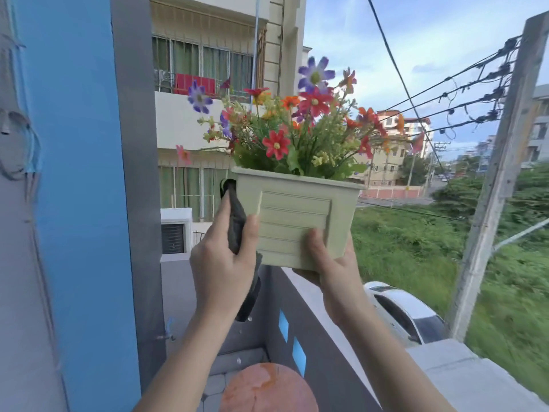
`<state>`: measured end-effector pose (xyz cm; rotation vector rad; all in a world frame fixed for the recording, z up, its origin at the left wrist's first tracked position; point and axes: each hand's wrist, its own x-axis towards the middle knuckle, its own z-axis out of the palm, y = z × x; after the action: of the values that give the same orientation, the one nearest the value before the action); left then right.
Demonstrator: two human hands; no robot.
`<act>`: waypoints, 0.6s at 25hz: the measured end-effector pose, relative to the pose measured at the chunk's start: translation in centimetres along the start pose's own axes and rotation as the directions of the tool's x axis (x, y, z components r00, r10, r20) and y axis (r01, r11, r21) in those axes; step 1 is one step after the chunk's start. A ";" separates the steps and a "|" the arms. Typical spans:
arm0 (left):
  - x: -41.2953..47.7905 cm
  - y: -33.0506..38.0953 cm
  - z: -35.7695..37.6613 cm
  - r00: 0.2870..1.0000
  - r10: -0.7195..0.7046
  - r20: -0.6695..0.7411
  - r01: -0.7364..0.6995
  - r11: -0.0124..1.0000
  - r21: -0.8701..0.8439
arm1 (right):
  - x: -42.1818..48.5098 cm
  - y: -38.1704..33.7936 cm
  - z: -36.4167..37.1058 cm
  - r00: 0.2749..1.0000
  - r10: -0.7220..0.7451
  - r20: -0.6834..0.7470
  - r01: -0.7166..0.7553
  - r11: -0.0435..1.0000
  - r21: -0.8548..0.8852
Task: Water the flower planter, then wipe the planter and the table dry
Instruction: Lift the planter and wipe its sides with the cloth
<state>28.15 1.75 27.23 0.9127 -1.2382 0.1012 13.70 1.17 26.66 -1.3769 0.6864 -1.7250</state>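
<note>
One planter [297, 221] is held up in the air by two hands. It is a rectangular box of pale green plastic, with a flat rim and horizontal ribs on its front panel. Flowers [297, 129] in red, orange, purple and yellow stand in it among green leaves.

The right hand [329, 272] clamps the lower right corner: the thumb lies on the ribbed front and the other fingers curl under the base. The left hand [221, 263] has its fingers closed round one cloth [236, 224], dark, soft and folded long, and presses it on the planter's left wall. The thumb tip touches the front edge, and the cloth's end hangs below the fingers.

Well below both hands is one round table [267, 388] with a reddish-brown, mottled top.
</note>
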 end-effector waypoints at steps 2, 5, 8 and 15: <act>0.0 0.0 0.0 0.999 0.030 0.034 -0.027 0.996 -0.083 | 0.0 -0.4 -0.4 0.998 -0.040 -0.047 0.040 0.999 -0.009; -1.4 -0.4 0.1 0.975 0.207 0.087 -0.199 0.976 -0.084 | 0.6 -1.3 -1.4 0.998 -0.020 -0.054 0.021 0.999 0.033; -4.4 -1.3 1.0 0.932 0.356 0.059 -0.361 0.925 0.121 | 0.7 -2.0 -2.1 0.999 -0.014 -0.046 0.015 0.999 0.034; -2.1 -0.2 2.6 0.825 0.539 0.169 -0.540 0.664 0.516 | 0.5 -2.0 -1.6 0.998 -0.031 -0.057 0.031 1.000 0.001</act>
<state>25.46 0.77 25.44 0.9911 -1.4846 0.9867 11.65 1.65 28.16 -1.3480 0.6986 -1.7948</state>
